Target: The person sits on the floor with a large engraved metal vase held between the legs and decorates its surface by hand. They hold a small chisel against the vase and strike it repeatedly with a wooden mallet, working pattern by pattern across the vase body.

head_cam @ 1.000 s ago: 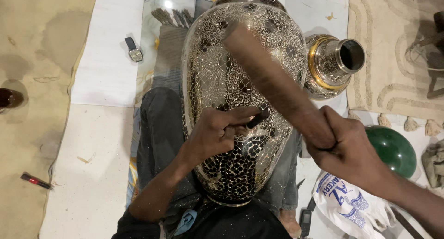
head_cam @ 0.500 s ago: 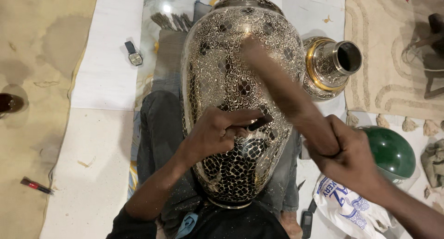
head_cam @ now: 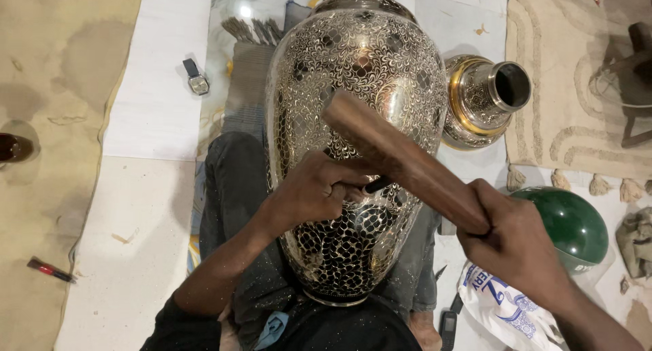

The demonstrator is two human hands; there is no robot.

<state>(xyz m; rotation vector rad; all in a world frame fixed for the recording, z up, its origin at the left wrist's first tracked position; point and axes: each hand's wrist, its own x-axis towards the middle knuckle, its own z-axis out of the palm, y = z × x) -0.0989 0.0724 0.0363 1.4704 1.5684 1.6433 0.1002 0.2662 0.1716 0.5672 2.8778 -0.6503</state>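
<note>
A large engraved metal vase [head_cam: 367, 72] lies across my lap, its neck pointing away from me. My left hand [head_cam: 314, 191] rests on its belly and grips a small dark chisel [head_cam: 375, 185] with the tip against the patterned surface. My right hand [head_cam: 516, 239] is closed around a thick brown wooden mallet [head_cam: 401, 157], which slants up and left over the vase, its head above the chisel.
A smaller brass vase [head_cam: 485, 100] lies on its side to the right. A green round bowl-like object [head_cam: 574, 222] and a printed plastic bag [head_cam: 499, 307] sit by my right arm. A wristwatch [head_cam: 195, 77], a red-tipped pen [head_cam: 49, 270] and a beige rug [head_cam: 577, 72] lie around.
The wooden mallet has come down and in toward the chisel in my left hand. The camera has shifted slightly; the left hand stays on the vase.
</note>
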